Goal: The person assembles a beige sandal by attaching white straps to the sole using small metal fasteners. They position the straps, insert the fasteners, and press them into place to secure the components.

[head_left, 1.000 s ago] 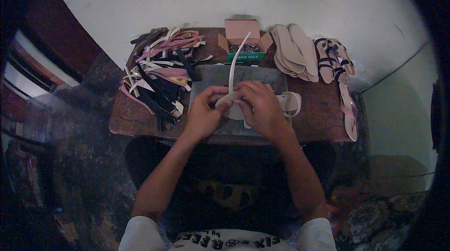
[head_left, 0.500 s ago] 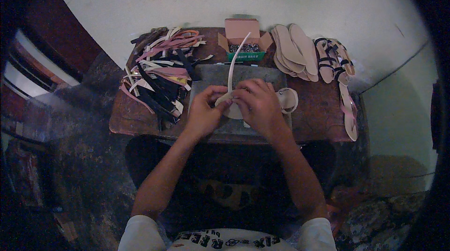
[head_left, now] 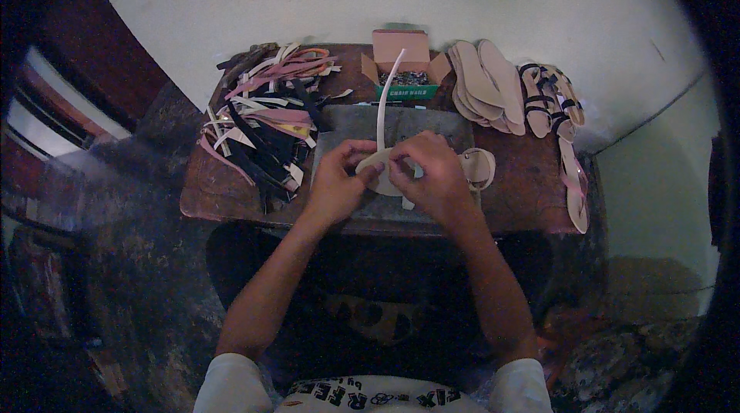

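A beige sandal sole (head_left: 381,184) is held over the grey slab by my left hand (head_left: 339,180), its thumb on top and its fingers curled round the edge. From the sole's far side a long white strap (head_left: 382,108) rises, curving away toward the box. My right hand (head_left: 433,178) has its thumb and fingers pinched together at the sole's right edge; whatever lies between the fingertips is too small to make out. A short white strap end (head_left: 408,202) shows just below that hand. Right of it, a beige sandal (head_left: 479,168) with a looped strap rests on the slab.
A grey slab (head_left: 339,124) lies on the brown wooden table (head_left: 520,197). Beyond it stands an open green box (head_left: 408,92) of small nails. Loose straps (head_left: 270,124) pile up at left. Beige soles (head_left: 493,85), black-strapped sandals (head_left: 539,101) and a pink-strapped sandal (head_left: 573,189) line the right.
My right fingers have drawn slightly apart from my left ones along the sole, and more of its surface shows. The white strap has shifted a little. My left hand keeps its hold.
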A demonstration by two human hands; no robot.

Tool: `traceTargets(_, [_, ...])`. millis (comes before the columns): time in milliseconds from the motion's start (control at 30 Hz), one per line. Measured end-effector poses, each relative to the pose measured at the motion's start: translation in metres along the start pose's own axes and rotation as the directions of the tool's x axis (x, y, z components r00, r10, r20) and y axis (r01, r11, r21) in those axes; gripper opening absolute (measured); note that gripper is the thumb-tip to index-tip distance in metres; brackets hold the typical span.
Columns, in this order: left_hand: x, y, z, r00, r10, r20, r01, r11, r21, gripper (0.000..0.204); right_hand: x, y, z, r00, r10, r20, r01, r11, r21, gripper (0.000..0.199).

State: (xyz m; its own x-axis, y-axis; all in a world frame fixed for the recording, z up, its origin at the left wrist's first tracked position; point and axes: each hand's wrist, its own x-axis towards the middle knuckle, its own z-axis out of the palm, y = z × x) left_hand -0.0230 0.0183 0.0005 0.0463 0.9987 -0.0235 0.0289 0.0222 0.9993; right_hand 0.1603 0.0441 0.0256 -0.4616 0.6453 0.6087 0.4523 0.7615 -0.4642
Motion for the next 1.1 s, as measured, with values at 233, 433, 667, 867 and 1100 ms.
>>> traceTargets(233, [0.0,0.002,0.001,1.0,-0.018,0.014,0.018,1.0,-0.004,0.032,0.001,0.001,0.0,0.999,-0.037,-0.014,0.037,0.999,0.005,0.013])
traceTargets(433, [-0.003,0.007,0.001,1.0,-0.018,0.017,0.018,1.0,0.022,0.031,0.002,0.0,-0.003,1.0,-0.012,-0.007,0.013,0.999,0.042,0.01])
traceTargets(667, [-0.003,0.008,0.001,0.999,-0.013,0.044,0.015,0.999,-0.037,0.035,0.001,0.008,-0.003,1.0,-0.007,0.001,0.007,0.992,0.129,0.011])
traceTargets(867, [-0.005,0.009,0.002,0.999,0.026,0.023,-0.027,0.999,0.021,0.031,0.001,0.003,-0.007,0.997,0.056,0.05,-0.06,0.994,0.09,0.01])
traceTargets(1100, [-0.005,0.008,0.003,0.998,0.054,0.027,-0.054,0.998,0.016,0.031,-0.002,0.009,-0.006,0.998,0.031,0.055,-0.033,0.998,0.05,0.012])
